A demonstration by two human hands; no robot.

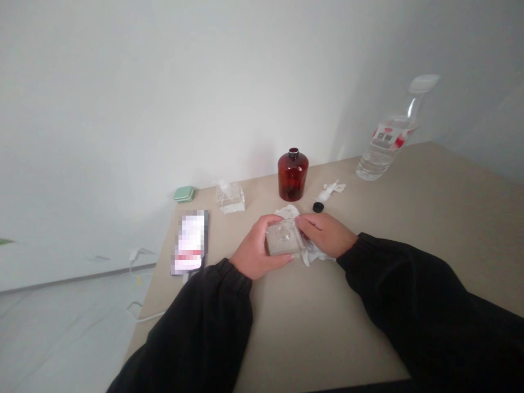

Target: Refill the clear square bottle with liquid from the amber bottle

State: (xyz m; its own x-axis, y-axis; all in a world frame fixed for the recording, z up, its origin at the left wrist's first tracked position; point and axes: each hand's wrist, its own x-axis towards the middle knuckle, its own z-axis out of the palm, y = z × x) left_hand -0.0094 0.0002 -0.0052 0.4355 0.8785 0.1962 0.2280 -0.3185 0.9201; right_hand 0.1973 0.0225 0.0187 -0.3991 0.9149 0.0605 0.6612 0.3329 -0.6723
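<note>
My left hand point(262, 248) is wrapped around the left side of a clear, square plastic box point(282, 245), thumb along the near edge and fingers at the far edge. The box has a round opening or ring in its top face. At its upper right corner, my right hand point(321, 232) is closed, its fingertips pinching the edge; some of those fingers are hidden. Crumpled white tissue point(313, 255) shows beneath and beside the box, partly covered by my right hand. Just beyond the box stands an uncapped amber bottle point(292, 177).
A black cap point(318, 207) and a white pump head point(327, 192) lie right of the amber bottle. A clear water bottle point(382, 147) stands back right. To the left are a tissue pack point(230, 197), a green case point(184, 194) and a cabled phone point(190, 243) near the table edge.
</note>
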